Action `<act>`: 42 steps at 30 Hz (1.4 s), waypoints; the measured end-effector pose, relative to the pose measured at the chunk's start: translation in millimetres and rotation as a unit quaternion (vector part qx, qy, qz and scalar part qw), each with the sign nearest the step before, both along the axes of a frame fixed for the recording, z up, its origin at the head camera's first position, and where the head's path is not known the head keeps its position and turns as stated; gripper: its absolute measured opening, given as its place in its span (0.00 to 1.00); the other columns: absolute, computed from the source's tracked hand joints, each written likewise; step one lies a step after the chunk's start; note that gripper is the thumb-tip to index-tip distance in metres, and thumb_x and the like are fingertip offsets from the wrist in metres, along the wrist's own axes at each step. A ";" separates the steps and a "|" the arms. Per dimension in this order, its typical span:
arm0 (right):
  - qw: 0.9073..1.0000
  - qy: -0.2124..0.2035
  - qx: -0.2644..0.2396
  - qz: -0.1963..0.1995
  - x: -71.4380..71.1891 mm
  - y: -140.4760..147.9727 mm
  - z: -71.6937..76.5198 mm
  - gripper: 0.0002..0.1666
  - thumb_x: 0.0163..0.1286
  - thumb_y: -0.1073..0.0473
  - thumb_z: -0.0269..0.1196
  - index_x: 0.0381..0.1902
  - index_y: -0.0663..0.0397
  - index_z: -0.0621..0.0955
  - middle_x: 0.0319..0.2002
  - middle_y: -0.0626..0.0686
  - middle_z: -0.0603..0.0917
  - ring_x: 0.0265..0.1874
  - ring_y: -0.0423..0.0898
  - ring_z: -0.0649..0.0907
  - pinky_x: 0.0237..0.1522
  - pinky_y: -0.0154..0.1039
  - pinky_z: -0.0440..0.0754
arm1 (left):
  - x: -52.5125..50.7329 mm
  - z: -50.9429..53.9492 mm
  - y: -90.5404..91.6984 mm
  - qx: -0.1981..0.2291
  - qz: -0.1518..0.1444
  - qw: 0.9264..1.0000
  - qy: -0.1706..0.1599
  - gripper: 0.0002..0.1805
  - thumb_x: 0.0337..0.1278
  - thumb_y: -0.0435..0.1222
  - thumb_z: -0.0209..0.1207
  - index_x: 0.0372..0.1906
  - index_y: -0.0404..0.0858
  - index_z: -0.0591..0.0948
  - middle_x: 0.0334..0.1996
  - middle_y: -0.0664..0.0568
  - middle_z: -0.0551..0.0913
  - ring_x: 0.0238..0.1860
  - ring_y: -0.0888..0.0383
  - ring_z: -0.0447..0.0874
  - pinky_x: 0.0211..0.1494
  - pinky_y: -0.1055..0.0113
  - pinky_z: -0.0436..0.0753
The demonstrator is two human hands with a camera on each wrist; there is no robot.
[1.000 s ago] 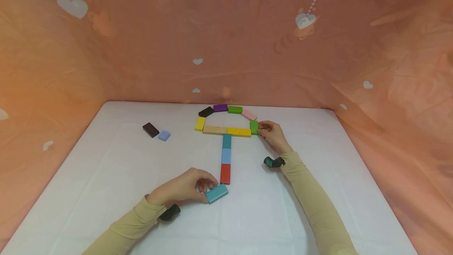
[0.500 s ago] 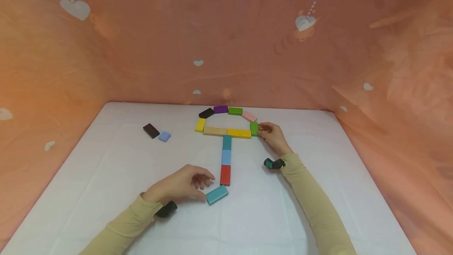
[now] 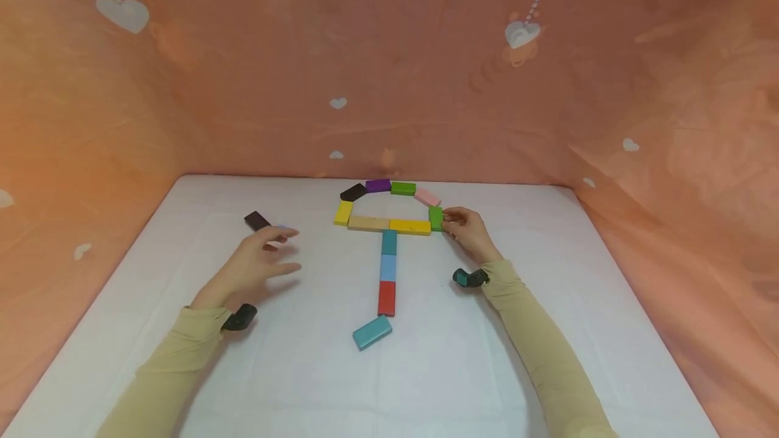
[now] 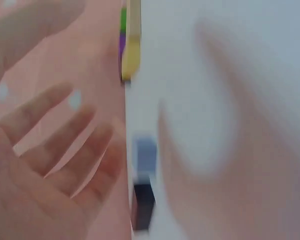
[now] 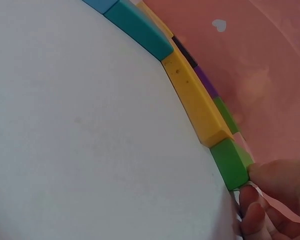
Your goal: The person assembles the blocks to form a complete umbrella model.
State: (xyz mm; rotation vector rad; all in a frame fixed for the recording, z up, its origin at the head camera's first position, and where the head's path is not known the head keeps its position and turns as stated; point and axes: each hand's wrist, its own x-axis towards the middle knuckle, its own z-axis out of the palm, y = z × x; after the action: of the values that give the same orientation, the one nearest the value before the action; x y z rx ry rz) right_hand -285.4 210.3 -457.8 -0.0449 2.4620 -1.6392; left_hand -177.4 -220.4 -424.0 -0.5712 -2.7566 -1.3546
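Observation:
In the head view my right hand (image 3: 470, 232) holds the right end of a green block (image 3: 435, 218) with curled fingers and thumb. The right wrist view shows the fingertips against that green block (image 5: 232, 162), which abuts a yellow block (image 5: 197, 97). My left hand (image 3: 252, 265) hovers at the left with spread fingers and holds nothing. Partly behind it lie a dark brown block (image 3: 257, 220) and a light blue block (image 3: 281, 227). In the left wrist view the blurred light blue block (image 4: 145, 154) sits beside the dark block (image 4: 143, 204).
Blocks form an arch: yellow (image 3: 343, 213), black (image 3: 353, 192), purple (image 3: 378, 185), green (image 3: 404, 188) and pink (image 3: 427, 197). Beneath its base run teal (image 3: 389, 242), light blue (image 3: 388, 268) and red (image 3: 387, 298) blocks. A slanted teal block (image 3: 372, 332) lies at the bottom on the white table (image 3: 438, 370).
My left hand has let go of the slanted teal block and moved left and away from me, towards the dark brown and light blue blocks. The right hand stays at the green block.

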 end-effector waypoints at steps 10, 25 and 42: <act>1.000 -0.001 0.005 -0.004 -1.0 -0.4 -3.1 0.21 0.68 0.63 0.61 0.58 0.61 0.76 0.49 0.59 0.79 0.39 0.49 0.76 0.35 0.32 0.78 | -27.1 -3.2 -62.5 -0.037 0.113 0.987 -0.104 0.47 0.55 0.41 0.66 0.71 0.27 0.53 0.66 0.24 0.55 0.63 0.28 0.59 0.61 0.36 0.64; 1.000 0.005 0.007 -0.001 -0.2 -5.6 0.5 0.21 0.67 0.64 0.61 0.57 0.62 0.75 0.49 0.60 0.79 0.37 0.48 0.77 0.34 0.31 0.78 | -49.8 -10.5 -79.3 -0.001 0.098 0.986 -0.134 0.45 0.57 0.33 0.63 0.72 0.27 0.50 0.66 0.24 0.57 0.62 0.28 0.57 0.62 0.36 0.61; 1.000 0.000 0.003 -0.011 1.4 -1.4 3.2 0.21 0.68 0.64 0.61 0.57 0.62 0.75 0.48 0.59 0.78 0.37 0.48 0.76 0.33 0.31 0.77 | -63.8 -14.2 -77.9 0.003 0.061 0.991 -0.120 0.34 0.58 0.30 0.62 0.67 0.26 0.62 0.62 0.28 0.65 0.55 0.37 0.65 0.54 0.54 0.67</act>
State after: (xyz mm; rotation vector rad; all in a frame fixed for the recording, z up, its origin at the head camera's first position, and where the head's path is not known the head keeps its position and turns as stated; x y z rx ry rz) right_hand -284.0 208.9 -454.6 -0.0162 2.4756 -1.6402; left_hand -241.2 -298.4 -438.2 -0.2469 -2.9121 -1.4944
